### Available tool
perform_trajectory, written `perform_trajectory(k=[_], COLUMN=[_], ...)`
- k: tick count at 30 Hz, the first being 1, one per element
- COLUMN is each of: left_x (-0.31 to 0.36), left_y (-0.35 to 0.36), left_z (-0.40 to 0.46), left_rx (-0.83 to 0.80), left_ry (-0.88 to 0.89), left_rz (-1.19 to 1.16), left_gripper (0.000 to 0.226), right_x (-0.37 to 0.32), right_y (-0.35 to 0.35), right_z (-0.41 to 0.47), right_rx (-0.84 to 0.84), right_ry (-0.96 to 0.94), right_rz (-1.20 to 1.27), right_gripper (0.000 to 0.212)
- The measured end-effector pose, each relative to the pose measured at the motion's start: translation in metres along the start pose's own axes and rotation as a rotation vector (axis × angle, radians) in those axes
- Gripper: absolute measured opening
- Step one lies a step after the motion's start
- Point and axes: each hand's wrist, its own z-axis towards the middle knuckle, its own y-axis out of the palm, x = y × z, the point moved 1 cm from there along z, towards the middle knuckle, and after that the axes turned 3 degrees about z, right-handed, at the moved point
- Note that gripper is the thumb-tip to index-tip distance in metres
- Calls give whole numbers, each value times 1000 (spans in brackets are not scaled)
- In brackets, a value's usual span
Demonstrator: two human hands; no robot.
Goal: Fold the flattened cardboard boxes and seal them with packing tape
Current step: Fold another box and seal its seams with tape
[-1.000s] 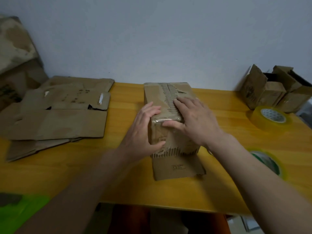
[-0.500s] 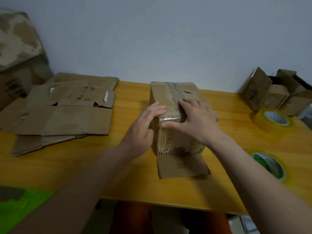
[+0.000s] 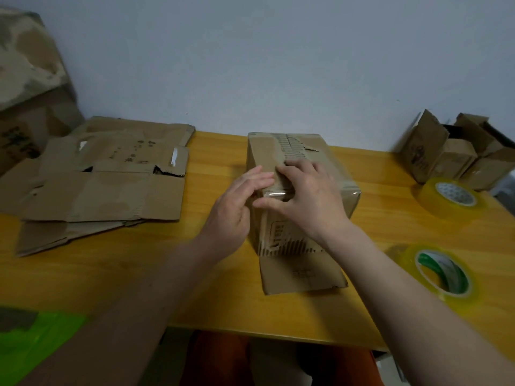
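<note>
Pressing along the taped seam: right hand (image 3: 309, 196) lies flat on top of the box (image 3: 281, 232), fingers spread and nearly straight, thumb stretched along the near top edge where glossy tape (image 3: 274, 194) wraps over the corner. Left hand (image 3: 237, 201) is at the box's left upper edge, fingers straight and close together, tips touching the top; nothing is pinched by either hand.

Box stands mid-table (image 3: 111, 274), erected, top flaps closed, one bottom flap (image 3: 301, 274) splayed out flat toward the person.

Risks, as judged: the loose near flap means that end looks unsealed, so contents or shape would not hold if the box is lifted now. Uneven pressing could leave bubbles or a lifted tape end at the corner. The cardboard is worn and torn along the top, so tape may peel off the frayed liner.

Surroundings: yellow wooden table against a pale wall. Flattened boxes (image 3: 106, 185) stacked at left, well apart. Two tape rolls (image 3: 448, 196) (image 3: 443, 274) at right, near the right forearm. Small folded boxes (image 3: 446, 154) in the far right corner.
</note>
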Motion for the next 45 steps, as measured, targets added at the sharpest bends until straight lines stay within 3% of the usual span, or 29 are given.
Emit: perform_trajectory(k=[3,8,10,13,17,21,23,29,33,37,39,42,43,45], left_x=[1,7,10,11,7,1,0,-12,-16,-27,-23,11,23,36], left_y=[0,4,11,22,31,40,45,55,53,29,12,-1,0,5], left_z=[0,2,7,21,38,39,40,35,25,25,31,54,64,78], left_rx=[-4,95,171,256,325,344,363,406,326,174,127,206,147,-128], left_ry=[-14,-3,10,41,105,75,81,125,181,161,93,-64,-131,-290], left_rz=[-25,38,97,189,298,295,298,215,231,380,458,610,714,894], left_gripper=[59,40,33,48,58,56,53,42,37,45,50,44,47,64], right_x=[3,25,45,68,83,87,87,98,112,109,98,75,68,61], right_y=[7,4,-3,-1,12,25,32,40,35,27,26,29,32,38], right_z=[-2,-4,4,12,16,18,18,16,10,3,-2,-9,-11,-15], right_rx=[51,44,143,304,512,677,705,653,452,235,182,155,141,126], right_ry=[-30,-256,-266,-162,40,300,315,132,-35,-44,-25,-51,-66,-91], right_rz=[-22,-26,1,18,346,1024,1070,895,678,547,519,551,570,593], right_gripper=[80,79,67,61,47,35,35,38,43,61,64,55,52,51])
